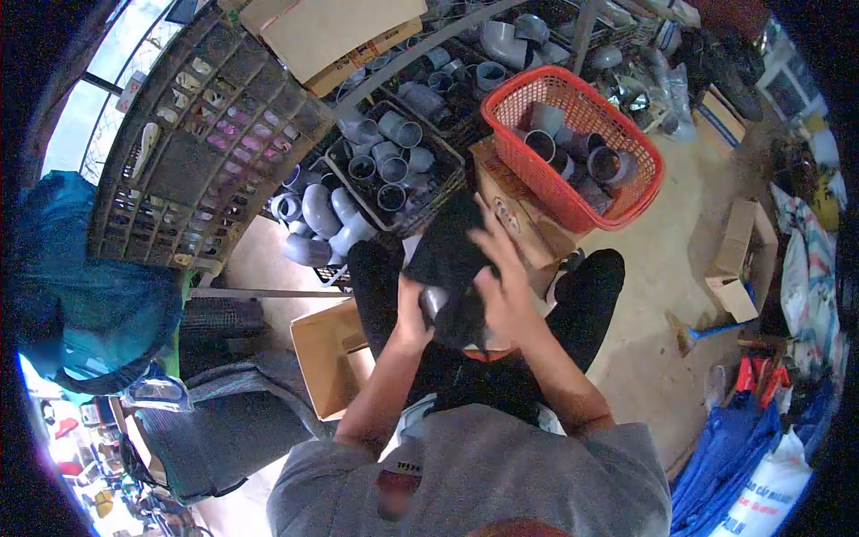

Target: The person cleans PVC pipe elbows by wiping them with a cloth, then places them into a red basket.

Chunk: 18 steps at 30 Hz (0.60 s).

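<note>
My left hand (412, 311) is closed around a grey pipe fitting (435, 301) in front of my lap. A black cloth (450, 246) spreads over and beyond the fitting, hiding much of it. To the right of the cloth, my right hand (508, 291) has its fingers stretched out and apart, slightly blurred, with the fingertips at the cloth's edge. Just ahead, a red plastic basket (573, 199) holds several grey pipe fittings and rests on a cardboard box (514, 210).
A dark crate (431, 192) of grey fittings stands ahead, with loose grey elbows (319, 211) beside it. An open cardboard box (327, 362) is by my left leg. A large slatted crate (201, 134) rises at left. Blue sacking (729, 461) lies at right.
</note>
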Each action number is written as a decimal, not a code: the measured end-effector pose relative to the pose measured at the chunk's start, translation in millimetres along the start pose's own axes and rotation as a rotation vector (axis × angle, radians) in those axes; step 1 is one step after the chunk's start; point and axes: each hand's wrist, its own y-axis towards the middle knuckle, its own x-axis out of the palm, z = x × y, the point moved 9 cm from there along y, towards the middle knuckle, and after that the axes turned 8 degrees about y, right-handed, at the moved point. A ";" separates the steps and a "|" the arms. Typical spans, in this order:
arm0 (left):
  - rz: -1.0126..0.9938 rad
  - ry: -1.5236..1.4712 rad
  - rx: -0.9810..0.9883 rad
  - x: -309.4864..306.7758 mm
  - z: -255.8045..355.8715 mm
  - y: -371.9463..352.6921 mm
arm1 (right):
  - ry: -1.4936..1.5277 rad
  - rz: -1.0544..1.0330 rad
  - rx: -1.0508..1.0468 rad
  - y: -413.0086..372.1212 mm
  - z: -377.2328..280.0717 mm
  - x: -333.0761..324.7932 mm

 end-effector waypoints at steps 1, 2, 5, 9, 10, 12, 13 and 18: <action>0.095 0.018 -0.016 -8.1 3.5 5.1 | 0.027 0.153 0.180 -17.6 25.2 -6.1; 0.109 0.122 0.039 -11.4 18.1 5.4 | 0.029 0.154 0.179 -42.5 47.8 -0.2; 0.067 -0.052 0.200 -7.2 49.0 21.5 | -0.291 0.032 0.030 -70.3 58.9 13.1; 0.318 0.064 0.059 -45.7 16.8 30.4 | -0.274 -0.050 0.275 -39.3 29.5 18.5; 0.339 0.193 -0.043 -52.4 15.0 35.0 | -0.332 0.043 -0.096 -30.8 -5.8 15.1; 0.436 0.283 -0.118 -47.6 7.5 22.4 | -0.560 -0.366 0.329 -55.3 50.7 27.3; 0.360 0.255 -0.083 -41.8 0.7 23.0 | -0.574 -0.333 0.118 -44.9 35.0 27.6; 0.259 0.537 0.105 -9.0 -3.5 -0.2 | -0.599 -0.545 0.477 -19.6 55.3 23.3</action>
